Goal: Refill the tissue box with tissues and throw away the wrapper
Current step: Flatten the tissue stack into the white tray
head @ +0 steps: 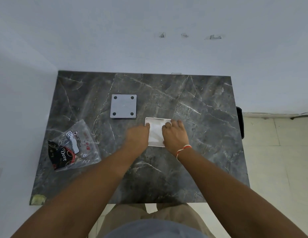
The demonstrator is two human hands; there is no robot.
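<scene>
A white tissue box (156,119) lies open on the dark marble table (201,134), with white tissues (155,133) filling it. My left hand (137,134) rests on the box's left edge, fingers on the tissues. Over the box's right side lies my right hand (174,134), fingers spread flat on the tissues. The clear plastic wrapper (74,146), printed "Dove", lies crumpled and empty at the table's left edge. A grey square lid (123,106) with a dark dot at each corner lies flat behind and to the left of the box.
White walls close off the table's far and left sides. A black object (240,122) stands on the floor by the table's right edge. Pale floor tiles (278,160) lie to the right. A patch of tape (37,199) marks the near left corner.
</scene>
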